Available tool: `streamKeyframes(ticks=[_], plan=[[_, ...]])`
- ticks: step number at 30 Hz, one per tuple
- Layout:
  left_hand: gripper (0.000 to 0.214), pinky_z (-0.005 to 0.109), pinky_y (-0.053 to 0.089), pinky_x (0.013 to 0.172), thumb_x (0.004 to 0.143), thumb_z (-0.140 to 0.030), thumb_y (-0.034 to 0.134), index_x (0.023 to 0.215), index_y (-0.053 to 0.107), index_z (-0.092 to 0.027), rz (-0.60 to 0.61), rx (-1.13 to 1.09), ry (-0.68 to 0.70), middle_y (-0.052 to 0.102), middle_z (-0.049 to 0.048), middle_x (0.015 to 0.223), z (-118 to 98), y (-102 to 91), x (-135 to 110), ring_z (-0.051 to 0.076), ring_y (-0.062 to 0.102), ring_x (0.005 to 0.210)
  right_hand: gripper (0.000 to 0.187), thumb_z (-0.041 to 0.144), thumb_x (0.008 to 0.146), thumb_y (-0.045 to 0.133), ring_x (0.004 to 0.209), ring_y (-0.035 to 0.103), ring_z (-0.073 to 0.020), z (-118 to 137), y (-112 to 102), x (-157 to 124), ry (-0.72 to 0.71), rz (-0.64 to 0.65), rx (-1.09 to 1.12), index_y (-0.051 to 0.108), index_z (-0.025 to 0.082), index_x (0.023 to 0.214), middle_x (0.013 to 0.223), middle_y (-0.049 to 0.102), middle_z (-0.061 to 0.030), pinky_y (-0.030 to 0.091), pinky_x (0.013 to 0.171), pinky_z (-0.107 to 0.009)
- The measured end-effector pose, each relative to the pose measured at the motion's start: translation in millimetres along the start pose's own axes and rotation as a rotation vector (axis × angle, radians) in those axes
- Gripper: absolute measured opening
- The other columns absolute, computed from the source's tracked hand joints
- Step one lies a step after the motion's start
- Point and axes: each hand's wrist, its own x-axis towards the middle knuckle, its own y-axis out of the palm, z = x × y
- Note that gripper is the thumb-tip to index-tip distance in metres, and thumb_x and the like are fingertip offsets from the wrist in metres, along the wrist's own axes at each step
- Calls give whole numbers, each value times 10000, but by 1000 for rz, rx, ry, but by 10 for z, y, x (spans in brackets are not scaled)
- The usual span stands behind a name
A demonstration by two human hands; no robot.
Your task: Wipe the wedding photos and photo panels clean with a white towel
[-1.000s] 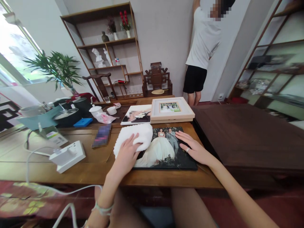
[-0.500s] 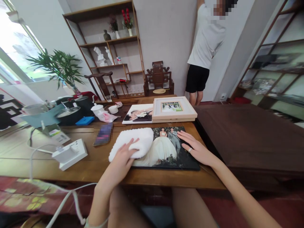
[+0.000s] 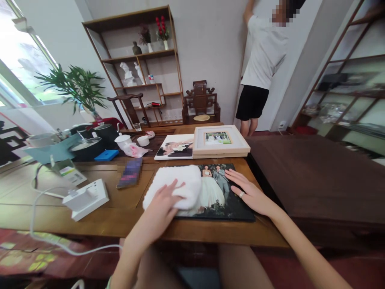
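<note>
A glossy photo panel (image 3: 215, 208) lies flat near the table's front edge, showing a couple in a white gown and a grey suit. Over its left part is a fluffy white towel (image 3: 156, 184), bunched under my left hand (image 3: 165, 204), which holds it against the panel. The towel hides that end of the picture. My right hand (image 3: 249, 192), with a ring on one finger, rests flat on the panel's right side, fingers stretched out and holding nothing.
Behind the panel lie a light wooden frame (image 3: 221, 151) and a white-edged photo panel (image 3: 165, 146). A power strip (image 3: 90, 200) with a cable, a phone-like item (image 3: 130, 172) and a blue box (image 3: 106, 155) are at left. A person (image 3: 263, 52) stands by the wall.
My left hand and the towel have slid a little to the right across the panel. My right hand stays at the panel's right side. The view has shifted slightly.
</note>
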Motion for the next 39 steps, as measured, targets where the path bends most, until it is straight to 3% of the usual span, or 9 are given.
streamKeyframes(ticks=[3,6,14,19,22,25,31,34,39], plan=[[345,488,284,1102,771,-30,500,990,661,-243,101,-53,89,459,32,1397,-403,-14,-211,239,300,1359,432,385,928,408,1389,262,-235,-7,-1,-2,6,4,-11,444,318,1353,1467,387,-12,219,1137,-514],[378,477,282,1110,778,-24,513,1042,645,-259,166,-107,142,431,8,1418,-596,-23,-205,229,284,1366,437,387,926,412,1388,261,-242,-23,-1,0,-1,4,-9,439,317,1357,1467,389,-13,217,1136,-520],[381,513,253,1092,830,-56,467,1142,616,-215,78,-1,41,400,75,1437,-239,137,608,269,271,1369,434,385,920,426,1386,268,-241,-31,4,1,-10,-6,-13,461,298,1344,1462,396,-25,218,1138,-503],[350,546,267,1060,862,-110,461,1158,607,-226,57,87,80,348,76,1467,-226,233,920,304,255,1371,430,379,921,424,1383,276,-244,-44,8,2,-13,-12,-10,465,293,1340,1459,402,-30,216,1135,-513],[369,523,325,1025,853,-89,471,1160,605,-243,58,120,114,377,59,1455,-330,233,820,314,286,1355,436,378,923,420,1383,274,-242,-53,8,3,-16,-5,-14,457,280,1347,1460,400,-38,219,1133,-514],[396,520,365,994,816,-47,497,1132,624,-249,101,138,121,399,62,1441,-480,205,532,329,330,1330,440,372,925,416,1387,265,-236,-49,0,2,-8,7,-28,450,274,1353,1466,389,-37,221,1137,-499],[261,528,361,1020,791,-43,491,878,685,-196,114,151,145,370,64,1457,-671,169,-12,332,301,1346,443,368,926,414,1390,256,-237,-27,-23,0,4,26,-41,428,307,1364,1474,377,-9,217,1141,-496],[275,527,337,1041,772,-13,476,900,666,-166,82,153,99,307,111,1484,-653,173,22,323,267,1363,448,374,927,414,1394,247,-234,-35,-23,0,5,33,-48,422,300,1369,1481,364,-11,208,1143,-494],[400,561,248,1077,771,-17,482,1119,598,-179,47,154,133,238,133,1508,-512,263,415,292,221,1384,445,379,925,419,1391,253,-240,-38,-21,0,-7,24,-34,432,293,1362,1475,376,-24,215,1138,-500]])
